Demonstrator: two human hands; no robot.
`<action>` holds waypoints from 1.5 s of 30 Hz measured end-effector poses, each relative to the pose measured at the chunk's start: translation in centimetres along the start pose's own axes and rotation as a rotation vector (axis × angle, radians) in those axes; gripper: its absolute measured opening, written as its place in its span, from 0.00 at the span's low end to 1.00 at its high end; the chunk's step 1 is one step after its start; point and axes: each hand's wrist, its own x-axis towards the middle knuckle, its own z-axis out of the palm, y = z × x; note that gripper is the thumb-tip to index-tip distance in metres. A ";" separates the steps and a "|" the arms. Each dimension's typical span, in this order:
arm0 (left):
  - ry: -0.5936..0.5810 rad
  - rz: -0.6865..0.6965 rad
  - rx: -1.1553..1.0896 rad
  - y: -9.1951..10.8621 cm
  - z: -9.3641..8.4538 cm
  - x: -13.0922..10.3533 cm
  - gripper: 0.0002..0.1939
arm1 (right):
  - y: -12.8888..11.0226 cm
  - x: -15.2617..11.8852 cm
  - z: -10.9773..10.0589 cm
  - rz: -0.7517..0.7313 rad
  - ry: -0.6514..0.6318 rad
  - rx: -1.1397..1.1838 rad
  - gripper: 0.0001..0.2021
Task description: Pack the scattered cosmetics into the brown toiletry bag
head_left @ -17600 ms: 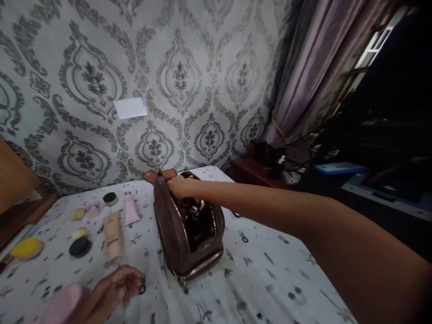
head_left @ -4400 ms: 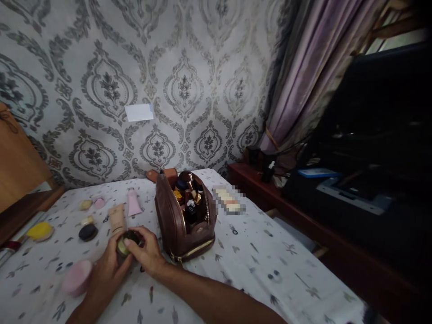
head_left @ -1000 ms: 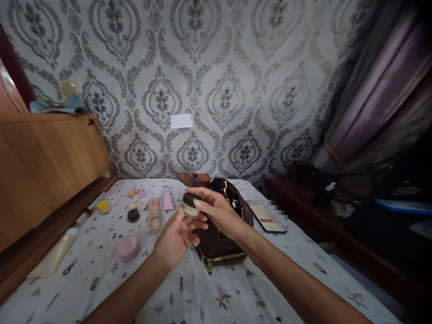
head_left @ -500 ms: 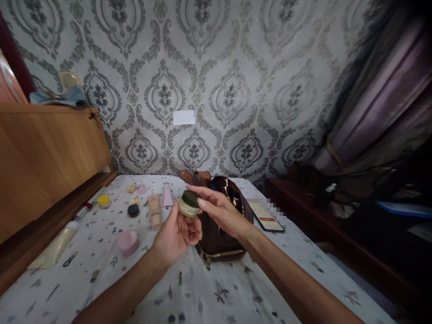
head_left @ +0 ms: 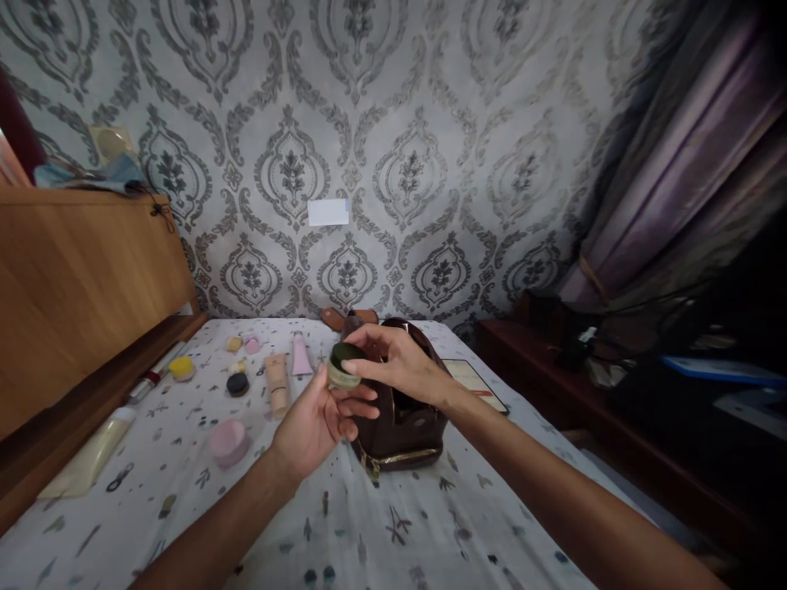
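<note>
Between my two hands, above the bed sheet, is a small cream jar [head_left: 345, 375] with a dark green lid [head_left: 344, 356]. My left hand [head_left: 316, 418] grips the jar's pale body from the left and below, its lower fingers curled. From the right, my right hand [head_left: 397, 360] has its thumb and fingers closed around the dark lid, which looks seated on the jar. Just behind and under my right hand stands a dark brown bag [head_left: 399, 438] with a gold zip, its top unzipped. Part of the bag is hidden by my hand and wrist.
Left on the sheet lie a pink jar [head_left: 229, 442], a peach tube [head_left: 276, 383], a pink tube [head_left: 300, 354], a black-lidded pot [head_left: 237, 384], a yellow-lidded pot [head_left: 181, 369] and a large cream tube [head_left: 89, 455]. A phone [head_left: 476, 383] lies right of the bag. A wooden headboard [head_left: 92, 270] borders the left.
My right hand has closed its fingers and thumb onto the lid, where before they were stretched over it. The jar has tilted slightly, and the view has shifted a little.
</note>
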 end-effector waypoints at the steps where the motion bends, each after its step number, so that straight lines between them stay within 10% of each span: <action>1: 0.001 0.003 0.004 0.0 0.0 0.0 0.24 | 0.2 0.1 0.0 0.003 0.021 -0.032 0.19; 20: 0.044 -0.056 0.038 -0.5 0.0 -0.2 0.31 | -1.7 1.3 -2.5 -0.046 -0.399 -0.087 0.20; 31: -0.002 -0.022 0.064 -0.8 -0.5 -0.2 0.24 | -1.3 2.9 -3.3 -0.033 -0.278 -0.168 0.17; 45: 0.258 0.053 0.065 -1.6 -3.8 1.9 0.17 | 1.3 4.9 -7.1 0.207 -0.055 -0.013 0.15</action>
